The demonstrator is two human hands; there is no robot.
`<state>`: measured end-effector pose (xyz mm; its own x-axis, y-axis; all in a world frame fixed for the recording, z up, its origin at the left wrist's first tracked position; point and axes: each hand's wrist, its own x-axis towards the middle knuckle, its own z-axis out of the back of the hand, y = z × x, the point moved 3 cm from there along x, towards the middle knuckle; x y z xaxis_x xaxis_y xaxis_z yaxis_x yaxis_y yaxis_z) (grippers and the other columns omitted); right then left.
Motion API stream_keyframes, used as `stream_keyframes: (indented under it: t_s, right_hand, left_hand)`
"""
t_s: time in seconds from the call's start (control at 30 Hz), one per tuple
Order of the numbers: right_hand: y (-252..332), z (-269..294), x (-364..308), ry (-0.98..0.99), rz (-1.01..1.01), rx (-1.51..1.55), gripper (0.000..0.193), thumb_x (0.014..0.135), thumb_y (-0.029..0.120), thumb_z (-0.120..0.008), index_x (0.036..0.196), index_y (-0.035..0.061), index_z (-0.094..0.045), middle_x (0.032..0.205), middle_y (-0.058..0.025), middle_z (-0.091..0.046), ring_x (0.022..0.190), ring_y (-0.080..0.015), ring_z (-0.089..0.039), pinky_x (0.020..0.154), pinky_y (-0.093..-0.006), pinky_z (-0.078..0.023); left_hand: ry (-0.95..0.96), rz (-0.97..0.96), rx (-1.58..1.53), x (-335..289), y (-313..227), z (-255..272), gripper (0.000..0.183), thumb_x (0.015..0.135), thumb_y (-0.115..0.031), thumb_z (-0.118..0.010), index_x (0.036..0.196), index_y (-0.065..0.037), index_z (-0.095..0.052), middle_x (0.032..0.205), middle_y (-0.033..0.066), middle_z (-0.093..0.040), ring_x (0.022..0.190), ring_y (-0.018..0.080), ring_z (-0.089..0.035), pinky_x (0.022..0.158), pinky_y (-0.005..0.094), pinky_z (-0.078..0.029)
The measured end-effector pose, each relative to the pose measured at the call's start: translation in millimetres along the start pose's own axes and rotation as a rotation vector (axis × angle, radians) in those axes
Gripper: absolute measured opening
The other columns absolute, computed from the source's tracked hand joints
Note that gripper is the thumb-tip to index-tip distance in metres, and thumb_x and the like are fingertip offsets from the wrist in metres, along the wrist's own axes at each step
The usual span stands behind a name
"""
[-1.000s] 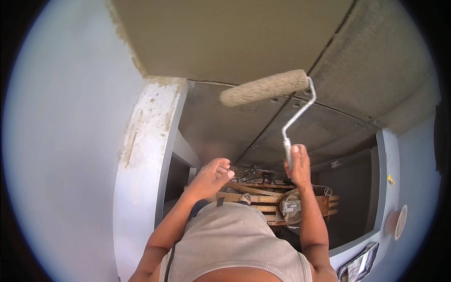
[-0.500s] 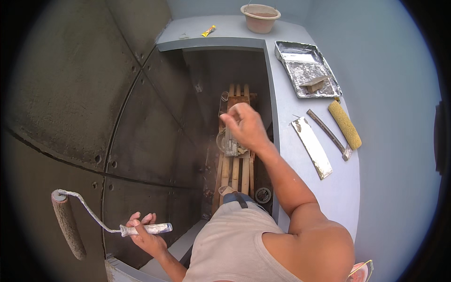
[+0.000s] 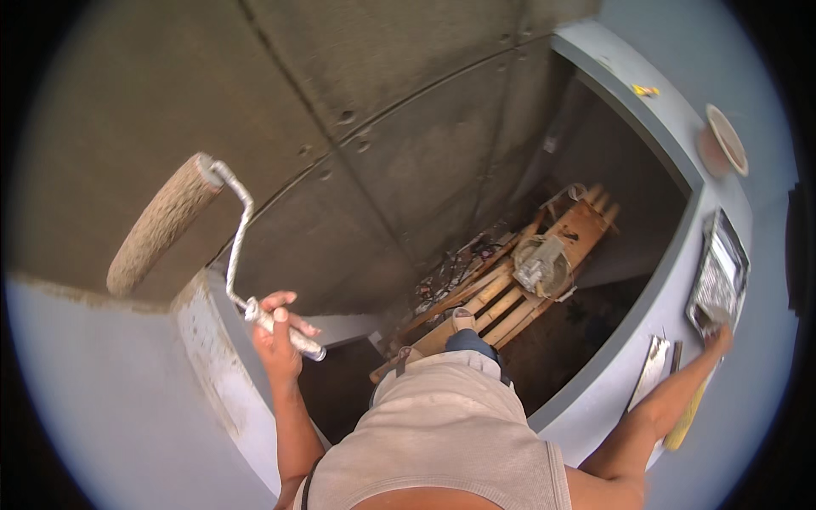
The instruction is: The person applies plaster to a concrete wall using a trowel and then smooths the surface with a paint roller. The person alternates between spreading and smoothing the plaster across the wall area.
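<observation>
A paint roller with a brownish nap sleeve (image 3: 161, 225) and a white-spattered bent frame is in my left hand (image 3: 282, 333). My fingers are closed round its handle, and the sleeve is raised in front of the bare concrete wall. Over on the right ledge, my right hand (image 3: 721, 338) reaches the near end of a paint-smeared black roller tray (image 3: 724, 255). A small grey-brown piece (image 3: 722, 314) lies in the tray beside the fingers. Those fingers are small and blurred, so whether they grip the piece or the tray's rim is unclear.
Along the ledge (image 3: 586, 408) lie a white-coated flat blade (image 3: 651, 370), a hammer (image 3: 676, 357) and a yellow roller sleeve (image 3: 686, 421), partly behind my arm. Farther off are a pale bucket (image 3: 721, 144) and a yellow wrapper (image 3: 646, 91). Below, my feet stand on wooden planks (image 3: 501, 310) over a dark opening.
My view has turned left. My right hand has gone from above the opening to the tray on the right ledge. The roller in my left hand is raised higher.
</observation>
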<state>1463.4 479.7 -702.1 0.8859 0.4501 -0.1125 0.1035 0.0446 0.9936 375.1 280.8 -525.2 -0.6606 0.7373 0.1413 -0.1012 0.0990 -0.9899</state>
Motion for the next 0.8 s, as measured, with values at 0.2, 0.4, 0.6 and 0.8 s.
stream_keyframes:
  t_s: [0.2,0.4,0.6,0.8]
  right_hand:
    - [-19.6,8.8,13.6,-0.131,0.081,-0.385,0.036,0.095,0.034,-0.067,0.115,0.0046,-0.063,0.100,-0.0087,-0.062,0.081,-0.0209,-0.058,0.068,-0.0419,-0.048]
    - [-10.4,-79.3,-71.8,-0.038,0.139,-0.169,0.042,0.101,0.036,-0.059,0.125,0.0029,-0.058,0.116,-0.0121,-0.061,0.099,-0.0238,-0.058,0.084,-0.0456,-0.048]
    - [-47.3,-288.8,-168.2,0.443,-0.016,0.344,0.047,0.106,0.038,-0.052,0.136,0.0012,-0.053,0.131,-0.0154,-0.059,0.117,-0.0267,-0.058,0.099,-0.0493,-0.048]
    - [-123.8,-526.6,-462.9,0.988,-0.502,0.804,0.047,0.103,0.020,-0.051,0.146,0.0000,-0.048,0.143,-0.0188,-0.057,0.128,-0.0354,-0.058,0.110,-0.0514,-0.046]
  left_hand:
    - [-0.183,0.046,0.041,-7.0,18.3,10.7,0.024,0.105,-0.017,-0.054,0.119,0.002,-0.051,0.118,0.0173,-0.062,0.060,0.0151,-0.065,0.058,0.0344,-0.062]
    - [-0.230,0.053,0.066,18.0,52.4,31.6,0.023,0.105,-0.017,-0.054,0.119,0.001,-0.052,0.120,0.0164,-0.062,0.057,0.0132,-0.064,0.056,0.0328,-0.061]
    - [-0.263,0.037,0.116,25.7,61.0,44.9,0.023,0.105,-0.018,-0.054,0.118,0.002,-0.053,0.118,0.0164,-0.064,0.056,0.0127,-0.064,0.056,0.0326,-0.061]
    - [-0.230,0.035,0.111,24.5,56.7,46.1,0.027,0.104,-0.020,-0.055,0.117,0.004,-0.053,0.117,0.0162,-0.065,0.057,0.0121,-0.064,0.056,0.0321,-0.061]
